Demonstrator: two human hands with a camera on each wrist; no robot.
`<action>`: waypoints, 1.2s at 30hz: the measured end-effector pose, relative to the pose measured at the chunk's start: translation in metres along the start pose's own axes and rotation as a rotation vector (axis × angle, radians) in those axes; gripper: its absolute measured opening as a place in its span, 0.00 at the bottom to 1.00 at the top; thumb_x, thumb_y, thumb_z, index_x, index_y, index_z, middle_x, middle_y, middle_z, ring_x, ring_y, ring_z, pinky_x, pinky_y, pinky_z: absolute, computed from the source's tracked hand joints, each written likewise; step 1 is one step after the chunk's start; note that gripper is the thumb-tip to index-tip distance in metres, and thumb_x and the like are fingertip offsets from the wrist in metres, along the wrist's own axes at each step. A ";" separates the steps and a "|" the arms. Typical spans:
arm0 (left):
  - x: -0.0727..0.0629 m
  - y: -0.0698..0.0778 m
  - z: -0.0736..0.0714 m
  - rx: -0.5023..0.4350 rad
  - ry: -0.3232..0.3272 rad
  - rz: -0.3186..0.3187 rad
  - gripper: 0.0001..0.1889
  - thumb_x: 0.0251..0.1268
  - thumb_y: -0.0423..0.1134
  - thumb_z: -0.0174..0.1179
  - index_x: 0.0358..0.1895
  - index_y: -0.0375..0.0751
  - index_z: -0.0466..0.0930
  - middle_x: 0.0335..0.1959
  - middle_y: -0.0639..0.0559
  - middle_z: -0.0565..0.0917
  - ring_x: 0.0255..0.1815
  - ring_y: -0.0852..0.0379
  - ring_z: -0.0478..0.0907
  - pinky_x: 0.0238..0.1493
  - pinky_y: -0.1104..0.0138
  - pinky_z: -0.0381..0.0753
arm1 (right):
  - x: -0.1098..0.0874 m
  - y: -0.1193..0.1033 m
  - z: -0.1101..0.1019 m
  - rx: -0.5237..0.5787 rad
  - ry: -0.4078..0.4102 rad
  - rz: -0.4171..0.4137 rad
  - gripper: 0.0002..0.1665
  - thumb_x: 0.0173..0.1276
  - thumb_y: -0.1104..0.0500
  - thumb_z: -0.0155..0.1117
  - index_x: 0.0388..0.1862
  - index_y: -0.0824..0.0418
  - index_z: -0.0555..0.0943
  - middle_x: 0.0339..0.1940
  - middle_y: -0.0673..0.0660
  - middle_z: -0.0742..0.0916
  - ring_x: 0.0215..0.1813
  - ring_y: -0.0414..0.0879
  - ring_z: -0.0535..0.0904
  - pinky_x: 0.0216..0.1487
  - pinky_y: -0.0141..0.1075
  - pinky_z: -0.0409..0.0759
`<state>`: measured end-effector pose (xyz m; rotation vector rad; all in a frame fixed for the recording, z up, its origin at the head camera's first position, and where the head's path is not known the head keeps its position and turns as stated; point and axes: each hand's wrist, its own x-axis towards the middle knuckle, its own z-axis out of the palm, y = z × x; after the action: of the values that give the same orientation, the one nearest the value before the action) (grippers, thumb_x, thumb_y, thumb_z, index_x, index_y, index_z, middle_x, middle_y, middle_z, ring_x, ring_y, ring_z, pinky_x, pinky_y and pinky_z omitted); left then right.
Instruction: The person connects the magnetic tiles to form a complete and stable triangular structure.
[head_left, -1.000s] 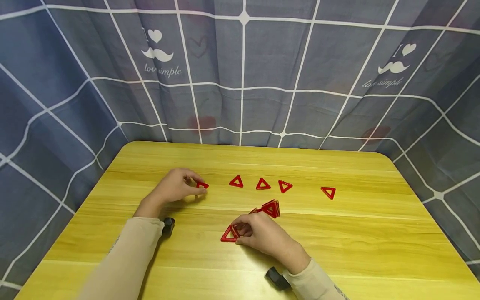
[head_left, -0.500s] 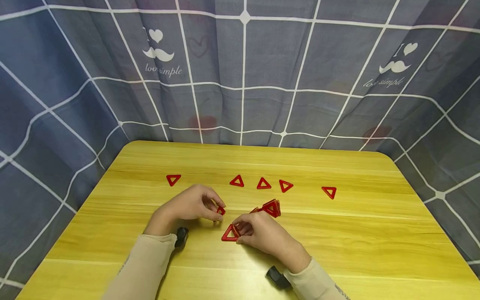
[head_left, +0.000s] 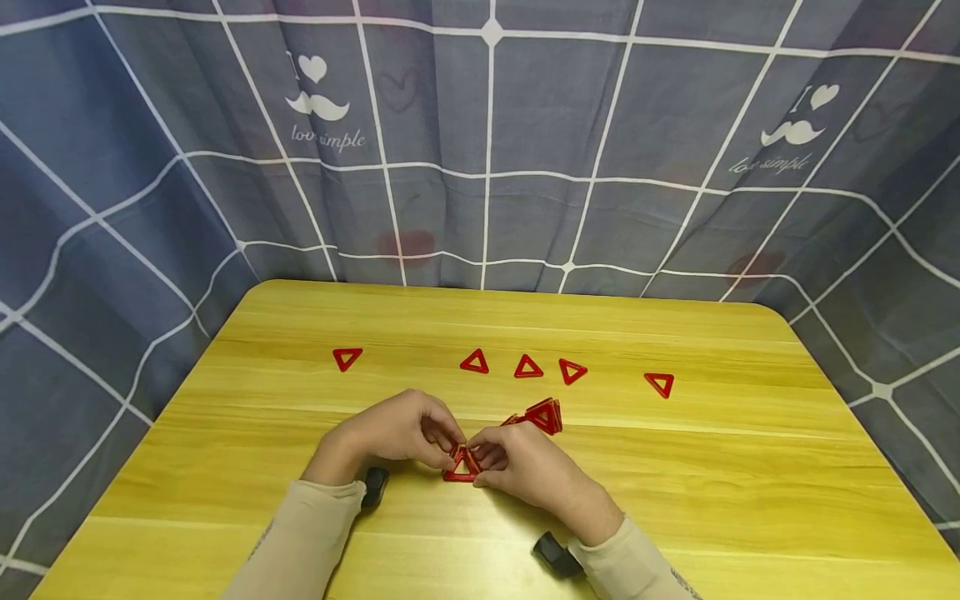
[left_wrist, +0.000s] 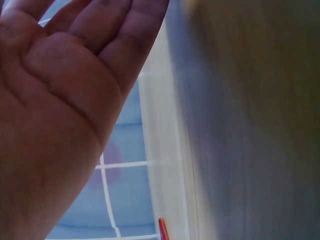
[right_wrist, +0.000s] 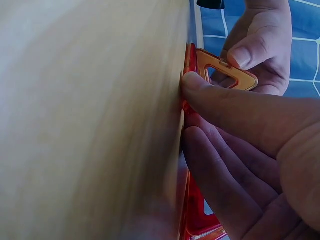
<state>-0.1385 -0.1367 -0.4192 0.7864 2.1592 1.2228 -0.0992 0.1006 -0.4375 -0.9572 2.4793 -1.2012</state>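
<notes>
My left hand [head_left: 408,429] pinches a triangular tile between thumb and fingertips. In the right wrist view this tile [right_wrist: 246,80] looks translucent orange, stands up from the table and meets the edge of a flat red triangular tile [right_wrist: 192,54]. The head view shows the flat red tile [head_left: 459,477] low between both hands. My right hand [head_left: 532,467] holds it at its right side, thumb in front and fingers curled behind. Of my left hand, the left wrist view gives the palm [left_wrist: 55,110]; the fingertips lie outside that frame.
Behind my right hand a small stack of red triangular tiles [head_left: 552,417] lies on the wooden table [head_left: 750,467]. Farther back, several single tiles form a loose row, from a left one [head_left: 347,351] to a right one [head_left: 660,376]. A checked curtain [head_left: 435,100] hangs behind the table.
My left hand has moved right and toward me, carrying a tile from the back left to the flat tile. The right hand has stayed in place, holding on.
</notes>
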 end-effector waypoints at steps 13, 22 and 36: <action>-0.001 0.007 0.004 -0.010 -0.012 -0.033 0.12 0.53 0.28 0.74 0.42 0.40 0.89 0.35 0.51 0.88 0.36 0.53 0.85 0.38 0.66 0.83 | -0.002 -0.003 0.000 -0.086 0.018 -0.033 0.15 0.58 0.66 0.78 0.45 0.65 0.88 0.36 0.52 0.90 0.36 0.31 0.84 0.38 0.25 0.80; 0.001 0.011 0.006 0.038 -0.008 -0.033 0.12 0.52 0.30 0.75 0.41 0.41 0.89 0.34 0.53 0.88 0.35 0.55 0.85 0.37 0.66 0.83 | -0.003 -0.006 0.000 -0.209 0.054 -0.090 0.15 0.57 0.62 0.80 0.44 0.60 0.91 0.34 0.49 0.90 0.34 0.32 0.80 0.34 0.25 0.77; -0.001 0.010 0.004 0.091 0.003 -0.064 0.21 0.46 0.36 0.81 0.46 0.43 0.87 0.40 0.56 0.85 0.41 0.52 0.81 0.43 0.64 0.80 | -0.002 -0.005 -0.001 -0.252 0.046 -0.094 0.11 0.58 0.62 0.79 0.41 0.58 0.91 0.35 0.47 0.90 0.37 0.33 0.81 0.41 0.29 0.80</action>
<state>-0.1329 -0.1312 -0.4117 0.7475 2.2377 1.1020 -0.0953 0.1004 -0.4334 -1.1312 2.6969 -0.9611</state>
